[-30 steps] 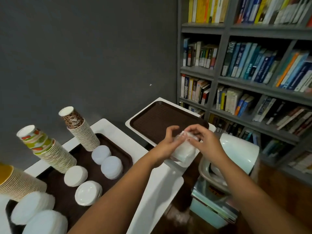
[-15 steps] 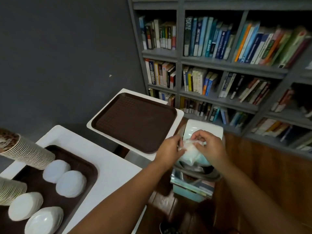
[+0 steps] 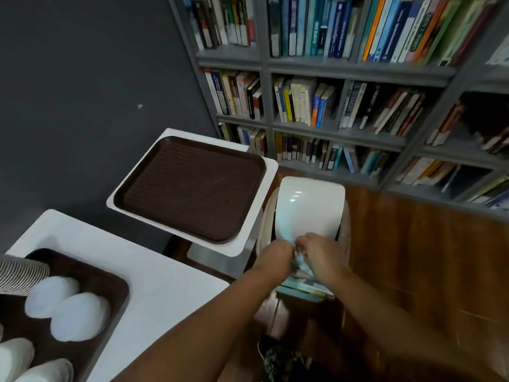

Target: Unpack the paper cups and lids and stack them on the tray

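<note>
Leftmost, we list a ribbed stack of paper cups [image 3: 22, 275] lying tilted over the near tray [image 3: 110, 282], with white lid stacks [image 3: 80, 317] set beside it, presumably already unpacked. Next, a second brown tray [image 3: 190, 188] on its own white table [image 3: 268, 172], carrying nothing, likely kept for what comes next. Then our left hand [image 3: 275, 253] and right hand [image 3: 321, 250], close together over a white swing-lid bin [image 3: 309, 209], fingers curled round a crumpled clear plastic wrapper [image 3: 301, 261]; we judge it held there for discarding. Exact finger positions are blurred. Rightmost, a grey bookshelf [image 3: 358, 70] above wooden floor.
</note>
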